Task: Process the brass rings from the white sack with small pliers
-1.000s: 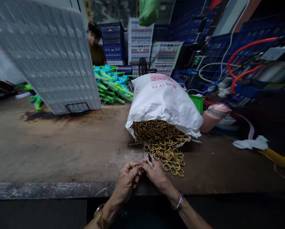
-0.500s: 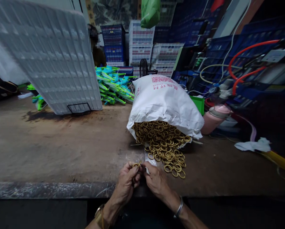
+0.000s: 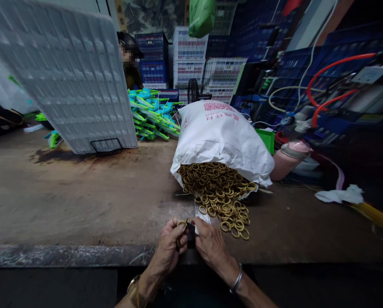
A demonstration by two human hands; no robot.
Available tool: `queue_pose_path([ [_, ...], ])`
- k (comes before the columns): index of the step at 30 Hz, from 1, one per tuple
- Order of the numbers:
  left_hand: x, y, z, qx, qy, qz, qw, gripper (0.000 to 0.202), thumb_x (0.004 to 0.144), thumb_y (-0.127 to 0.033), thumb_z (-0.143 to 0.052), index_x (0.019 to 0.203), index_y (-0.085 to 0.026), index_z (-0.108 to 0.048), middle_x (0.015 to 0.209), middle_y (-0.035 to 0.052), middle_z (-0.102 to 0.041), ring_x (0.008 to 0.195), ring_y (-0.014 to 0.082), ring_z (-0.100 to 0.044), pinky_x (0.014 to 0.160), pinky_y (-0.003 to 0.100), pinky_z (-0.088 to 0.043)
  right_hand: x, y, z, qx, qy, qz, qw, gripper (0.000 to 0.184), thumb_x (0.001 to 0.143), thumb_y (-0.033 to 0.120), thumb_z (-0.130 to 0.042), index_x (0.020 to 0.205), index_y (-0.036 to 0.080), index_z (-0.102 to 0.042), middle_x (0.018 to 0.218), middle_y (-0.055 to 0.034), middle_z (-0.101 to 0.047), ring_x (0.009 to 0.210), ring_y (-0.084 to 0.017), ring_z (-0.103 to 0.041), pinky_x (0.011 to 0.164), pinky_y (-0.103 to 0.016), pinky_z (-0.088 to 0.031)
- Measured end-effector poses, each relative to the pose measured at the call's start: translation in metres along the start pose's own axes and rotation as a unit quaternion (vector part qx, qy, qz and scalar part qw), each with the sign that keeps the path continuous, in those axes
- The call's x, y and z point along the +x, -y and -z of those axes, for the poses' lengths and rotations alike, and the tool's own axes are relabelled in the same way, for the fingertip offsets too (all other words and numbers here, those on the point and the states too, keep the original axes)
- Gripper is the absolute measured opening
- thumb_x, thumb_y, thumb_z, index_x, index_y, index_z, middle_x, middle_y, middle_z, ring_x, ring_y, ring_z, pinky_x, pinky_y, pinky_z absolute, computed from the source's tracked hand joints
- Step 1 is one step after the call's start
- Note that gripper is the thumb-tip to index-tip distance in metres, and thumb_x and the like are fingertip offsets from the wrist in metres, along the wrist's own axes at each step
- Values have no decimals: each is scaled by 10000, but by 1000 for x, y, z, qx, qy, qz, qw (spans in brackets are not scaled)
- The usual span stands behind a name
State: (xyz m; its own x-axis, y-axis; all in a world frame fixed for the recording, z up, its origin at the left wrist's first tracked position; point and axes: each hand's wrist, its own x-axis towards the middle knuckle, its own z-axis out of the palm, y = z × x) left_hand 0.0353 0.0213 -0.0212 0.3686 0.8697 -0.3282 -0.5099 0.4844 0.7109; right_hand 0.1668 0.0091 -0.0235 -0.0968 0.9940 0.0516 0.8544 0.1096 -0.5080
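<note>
At the table's front edge, my left hand (image 3: 169,243) is closed, pinching brass-coloured rings (image 3: 182,223) between thumb and fingers. Close beside it, my right hand (image 3: 212,246) is also closed, its fingertips near the rings. A small white bit (image 3: 196,230) shows at the right fingers, with something dark beside it; I cannot make out what it is. Beyond my hands, a white woven sack (image 3: 219,132) lies on its side with its mouth towards me. Many loose rings (image 3: 225,201) spill from it onto the table.
A ribbed pale plastic panel (image 3: 82,85) stands at the left. Behind it are green and blue plastic pieces (image 3: 151,113) and a person (image 3: 132,64). A pink bottle (image 3: 289,160) and hoses (image 3: 313,94) are right of the sack. Crates (image 3: 189,62) are stacked behind.
My right hand has drawn slightly away from my left, and more of the white bit and a dark part show between them. The person behind the panel has leaned further into view.
</note>
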Motion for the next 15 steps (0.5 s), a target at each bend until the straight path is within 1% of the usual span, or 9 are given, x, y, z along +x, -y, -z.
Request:
queue_pose_path([
  [4,1,0,1,-3,1,0,1000,293,704,-326,-643,728,-183,-389,628,-59,-478,409,9,-321,367,141,-188,0,1,-1,-9,7,-15,1000,337,631,13,-353,856,194,-526,805,-38,-632,735,-160,-561,625,-226,-315],
  [6,0,-1,2,-3,8,-2,1000,296,701,-326,-648,729,-183,-390,637,-54,-489,413,11,-331,366,140,-199,1,1,-1,-13,16,-6,1000,348,621,13,-360,869,193,-524,806,-36,-631,737,-157,-560,622,-226,-312],
  [9,-3,-3,1,-2,24,-6,1000,307,691,-329,-658,722,-184,-389,646,-48,-508,404,10,-331,362,141,-215,2,-3,0,-27,42,-3,999,386,601,11,-372,906,193,-523,773,-29,-626,709,-152,-556,599,-228,-301],
  [11,-7,-6,-1,-2,43,-6,999,311,687,-332,-662,716,-188,-388,649,-45,-520,396,11,-335,359,143,-226,5,-8,0,-47,53,-15,997,340,638,35,-380,906,187,-526,722,-29,-611,668,-155,-546,571,-235,-285],
  [13,-10,-9,-3,2,63,-2,998,311,682,-336,-665,717,-191,-392,648,-41,-529,393,17,-351,356,145,-235,7,-14,-1,-58,43,-21,997,262,685,74,-388,880,177,-529,673,-27,-585,629,-155,-524,552,-241,-271],
  [15,-10,-8,-3,17,63,-6,998,315,672,-349,-669,712,-192,-399,643,-37,-537,390,22,-362,353,147,-243,11,-16,0,-40,15,-18,999,203,714,102,-386,839,176,-528,648,-19,-555,613,-148,-500,549,-239,-273],
])
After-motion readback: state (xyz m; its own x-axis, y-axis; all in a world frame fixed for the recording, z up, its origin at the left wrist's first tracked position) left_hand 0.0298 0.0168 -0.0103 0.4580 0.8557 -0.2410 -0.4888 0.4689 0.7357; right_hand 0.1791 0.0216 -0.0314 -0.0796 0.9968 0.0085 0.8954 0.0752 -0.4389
